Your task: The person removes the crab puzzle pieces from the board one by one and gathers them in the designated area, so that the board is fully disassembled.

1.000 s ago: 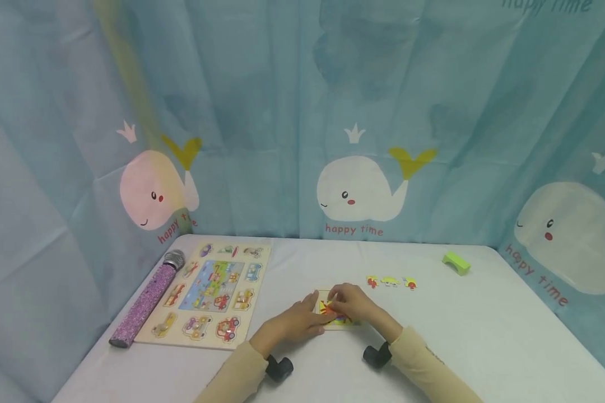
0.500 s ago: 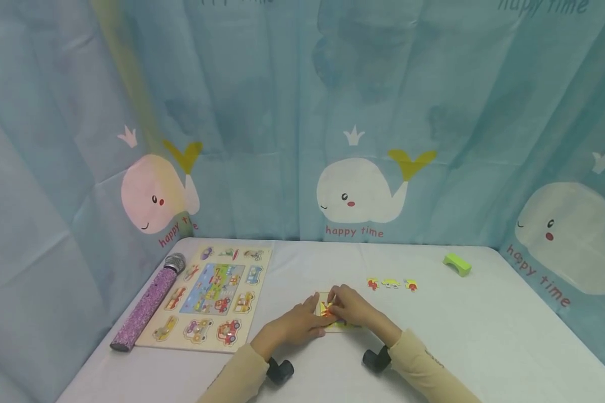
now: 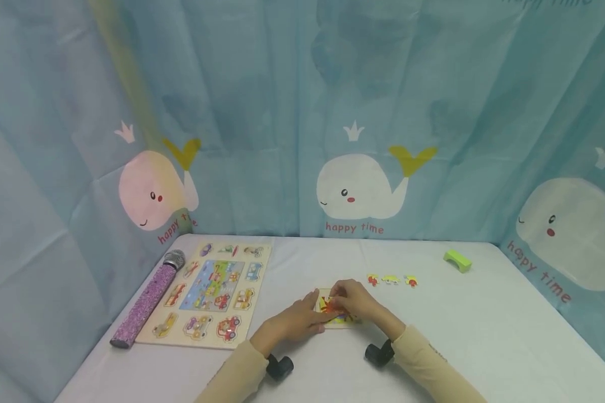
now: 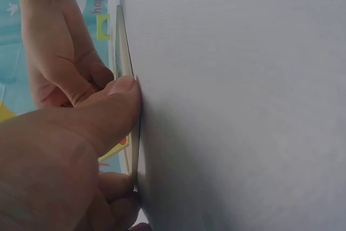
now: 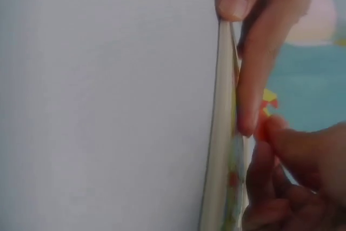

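A small wooden puzzle board (image 3: 320, 295) with a yellow, red and blue picture lies before me. My left hand (image 3: 294, 322) holds it at its left side, the thumb at the near edge and one straight finger (image 5: 257, 74) reaching across its face. Over the board, my right hand (image 3: 355, 299) pinches a small yellow and red puzzle piece (image 5: 269, 101) between thumb and finger. The fingers cover much of the piece and of the picture. In the left wrist view, the right hand (image 4: 59, 52) is close over the board beyond the left fingers.
Several vehicle pieces sit in a large wooden peg puzzle (image 3: 254, 263) at left, beside a purple glitter microphone (image 3: 148, 302). Three loose puzzle pieces, one in the middle (image 3: 390, 280), lie beyond the right hand. A green arch block (image 3: 457, 261) stands farther right. A whale-print curtain (image 3: 262, 140) closes the back.
Both hands stay at the board. The right fingers shift slightly with the piece: half a second ago more yellow showed beside them, now more red. The head view tilts a little.
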`<move>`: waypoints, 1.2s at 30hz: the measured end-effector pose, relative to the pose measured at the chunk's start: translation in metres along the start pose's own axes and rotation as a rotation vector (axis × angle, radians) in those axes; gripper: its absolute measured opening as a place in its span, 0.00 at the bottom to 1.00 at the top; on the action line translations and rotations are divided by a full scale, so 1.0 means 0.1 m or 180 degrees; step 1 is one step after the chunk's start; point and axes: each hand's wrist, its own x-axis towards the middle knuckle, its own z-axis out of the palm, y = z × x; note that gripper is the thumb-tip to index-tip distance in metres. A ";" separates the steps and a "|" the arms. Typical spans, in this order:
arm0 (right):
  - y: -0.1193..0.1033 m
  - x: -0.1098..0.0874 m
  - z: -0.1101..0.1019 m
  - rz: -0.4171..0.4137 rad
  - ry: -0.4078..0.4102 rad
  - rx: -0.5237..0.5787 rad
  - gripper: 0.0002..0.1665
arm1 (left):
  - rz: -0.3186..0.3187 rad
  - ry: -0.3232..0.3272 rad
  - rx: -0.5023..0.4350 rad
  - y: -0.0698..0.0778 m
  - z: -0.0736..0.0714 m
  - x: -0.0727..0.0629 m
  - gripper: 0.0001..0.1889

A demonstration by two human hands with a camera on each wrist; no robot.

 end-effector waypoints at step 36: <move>0.69 -0.30 -0.81 0.0998 0.0656 -0.0059 0.09 | -0.0011 -0.0009 -0.0150 -0.03 0.01 0.01 0.24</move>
